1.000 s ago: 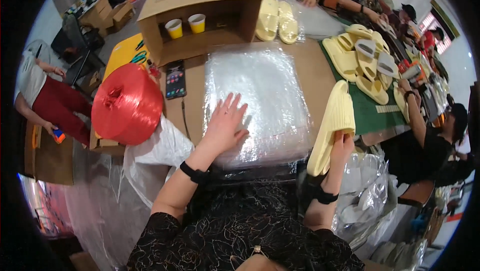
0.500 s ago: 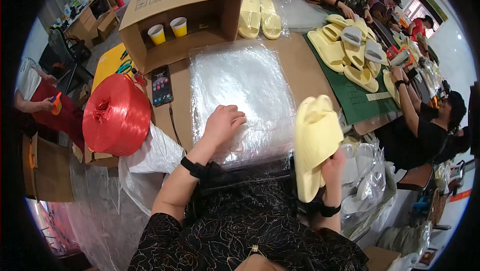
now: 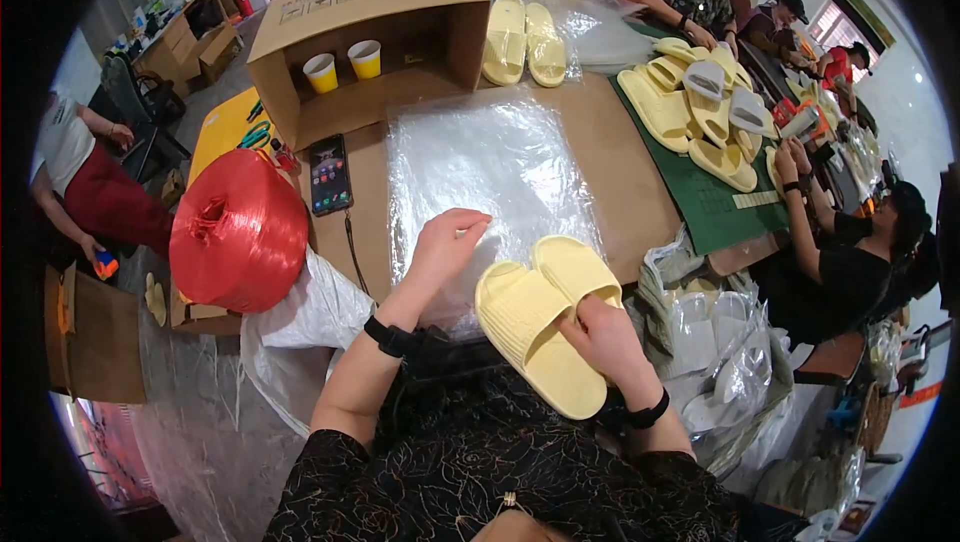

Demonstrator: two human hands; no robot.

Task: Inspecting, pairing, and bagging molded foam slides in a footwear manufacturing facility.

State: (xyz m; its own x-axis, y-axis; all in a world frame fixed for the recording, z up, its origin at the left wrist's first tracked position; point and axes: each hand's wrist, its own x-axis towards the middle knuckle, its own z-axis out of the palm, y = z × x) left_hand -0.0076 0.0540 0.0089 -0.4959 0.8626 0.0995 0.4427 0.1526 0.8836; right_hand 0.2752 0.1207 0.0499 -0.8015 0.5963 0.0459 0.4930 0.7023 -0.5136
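Two pale yellow slide sandals (image 3: 525,322) tilt at lower center of the frame, grasped together in the right hand (image 3: 605,342), before a stack of clear plastic bags (image 3: 480,157). The left hand (image 3: 447,245), fingers bent, is over the bags at mid-frame; whether it pinches any film, I cannot tell. A spool of red twine (image 3: 245,237) sits at left, while yellow and gray slides (image 3: 708,114) pile on a green mat (image 3: 712,212) at upper right.

The right hand (image 3: 607,344) holds two yellow slippers (image 3: 522,314), the left hand (image 3: 443,250) over clear plastic bags (image 3: 500,162).
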